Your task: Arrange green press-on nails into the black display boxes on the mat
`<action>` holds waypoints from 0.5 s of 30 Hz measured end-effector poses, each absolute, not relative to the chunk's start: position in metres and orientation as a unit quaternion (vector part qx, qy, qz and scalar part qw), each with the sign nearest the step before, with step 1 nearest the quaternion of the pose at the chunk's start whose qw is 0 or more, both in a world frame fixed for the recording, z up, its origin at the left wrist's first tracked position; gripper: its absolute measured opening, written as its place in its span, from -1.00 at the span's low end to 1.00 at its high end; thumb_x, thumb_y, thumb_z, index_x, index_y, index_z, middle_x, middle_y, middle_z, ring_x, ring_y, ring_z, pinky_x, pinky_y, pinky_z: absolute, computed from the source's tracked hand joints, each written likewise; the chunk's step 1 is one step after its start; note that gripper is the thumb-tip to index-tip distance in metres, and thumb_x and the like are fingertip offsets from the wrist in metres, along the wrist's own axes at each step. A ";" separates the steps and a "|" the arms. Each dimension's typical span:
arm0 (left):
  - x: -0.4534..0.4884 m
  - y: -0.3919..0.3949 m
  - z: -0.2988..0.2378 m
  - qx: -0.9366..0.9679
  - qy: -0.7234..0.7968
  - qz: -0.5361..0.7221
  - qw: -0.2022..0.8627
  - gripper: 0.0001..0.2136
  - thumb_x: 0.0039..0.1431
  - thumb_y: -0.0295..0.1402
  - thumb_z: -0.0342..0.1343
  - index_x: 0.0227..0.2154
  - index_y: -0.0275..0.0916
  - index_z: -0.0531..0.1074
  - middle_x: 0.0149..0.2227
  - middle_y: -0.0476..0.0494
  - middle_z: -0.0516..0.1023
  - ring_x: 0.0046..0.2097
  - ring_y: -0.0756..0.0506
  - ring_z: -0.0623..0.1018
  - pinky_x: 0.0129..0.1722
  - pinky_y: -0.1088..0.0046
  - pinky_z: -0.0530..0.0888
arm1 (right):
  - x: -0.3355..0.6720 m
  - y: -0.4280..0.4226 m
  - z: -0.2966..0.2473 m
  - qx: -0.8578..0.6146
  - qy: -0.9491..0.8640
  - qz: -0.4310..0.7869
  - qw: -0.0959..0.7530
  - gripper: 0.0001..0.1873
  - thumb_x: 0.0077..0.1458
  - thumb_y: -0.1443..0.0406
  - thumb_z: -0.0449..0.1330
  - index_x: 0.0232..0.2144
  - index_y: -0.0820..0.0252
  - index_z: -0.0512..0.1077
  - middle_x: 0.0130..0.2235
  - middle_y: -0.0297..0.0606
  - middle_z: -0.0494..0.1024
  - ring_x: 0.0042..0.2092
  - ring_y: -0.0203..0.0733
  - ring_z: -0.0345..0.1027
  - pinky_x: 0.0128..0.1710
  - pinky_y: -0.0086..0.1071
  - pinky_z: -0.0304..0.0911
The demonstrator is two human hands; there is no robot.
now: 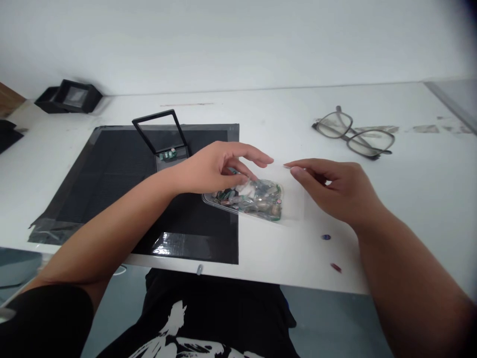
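At centre frame, my right hand point(343, 191) pinches the edge of a clear plastic bag of small parts point(261, 199), likely holding it open; left hand point(212, 166) fingers curl inside, grip unclear.

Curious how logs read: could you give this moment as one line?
left hand: fingertips on clear bag of small parts | right hand: fingertips at bag's edge | nearby: black mat, eyeglasses

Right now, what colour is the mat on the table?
Black; the mat shows best in the head view.
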State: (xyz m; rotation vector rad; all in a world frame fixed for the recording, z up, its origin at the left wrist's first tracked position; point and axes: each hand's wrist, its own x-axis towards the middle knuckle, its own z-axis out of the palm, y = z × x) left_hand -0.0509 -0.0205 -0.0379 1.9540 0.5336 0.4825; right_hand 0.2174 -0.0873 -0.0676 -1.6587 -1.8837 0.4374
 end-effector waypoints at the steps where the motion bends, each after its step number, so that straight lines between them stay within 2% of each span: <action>1: -0.051 -0.020 -0.039 0.803 0.216 0.208 0.515 -0.60 0.16 -0.52 0.14 0.07 -0.14 0.45 0.15 -0.11 0.52 0.01 -0.11 0.65 -0.31 0.58 0.62 | 0.217 -0.087 -0.068 -0.624 -0.706 0.166 0.291 -0.72 0.22 0.07 0.19 -0.23 0.03 0.64 -0.61 -0.41 0.38 -0.59 -0.35 0.11 -0.56 -0.41 0.09; 9: -0.049 -0.020 -0.043 0.793 0.205 0.230 0.526 -0.62 0.17 -0.53 0.10 0.04 -0.13 0.47 0.02 -0.06 0.61 0.00 -0.10 0.66 -0.09 0.44 0.66 | 0.220 -0.088 -0.068 -0.626 -0.706 0.175 0.283 -0.70 0.22 0.05 0.18 -0.24 0.04 0.63 -0.56 -0.36 0.45 -0.56 -0.33 0.15 -0.55 -0.39 0.12; 15: -0.049 -0.021 -0.044 0.790 0.189 0.256 0.524 -0.60 0.15 -0.59 0.08 0.02 -0.12 0.48 -0.03 -0.01 0.63 -0.06 -0.06 0.68 -0.15 0.50 0.66 | 0.221 -0.088 -0.068 -0.630 -0.703 0.180 0.276 -0.67 0.22 0.00 0.17 -0.25 0.03 0.63 -0.60 -0.39 0.40 -0.58 -0.33 0.11 -0.56 -0.38 0.10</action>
